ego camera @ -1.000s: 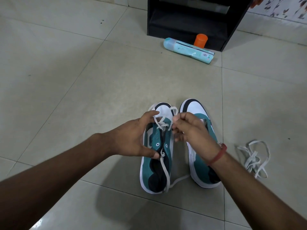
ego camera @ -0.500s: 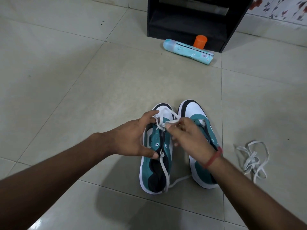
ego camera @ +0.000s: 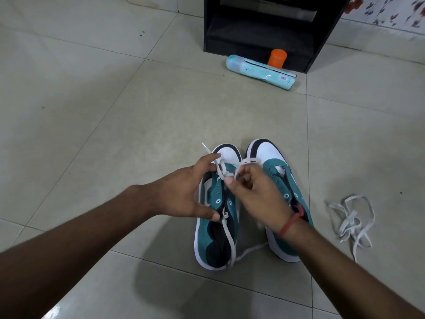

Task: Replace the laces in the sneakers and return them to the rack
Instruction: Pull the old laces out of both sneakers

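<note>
From my remote feed, two teal-and-white sneakers stood side by side on the tiled floor [ego camera: 96,125], toes pointing away toward the black rack [ego camera: 264,31], long axes running near to far; the rack's top was cut off by the frame edge. The left hand [ego camera: 184,194] curled around the left sneaker [ego camera: 216,238], thumb at an eyelet; the right hand [ego camera: 255,192] pinched the white lace [ego camera: 230,240] above the tongue, hiding much of the right sneaker [ego camera: 282,180]; I could not make out how the lace was threaded under the fingers. A second loose lace [ego camera: 351,222] lay tangled well right of the pair; one pale blue bottle [ego camera: 259,71] lay on its side before the rack, one orange cap [ego camera: 277,57] just behind it.
</note>
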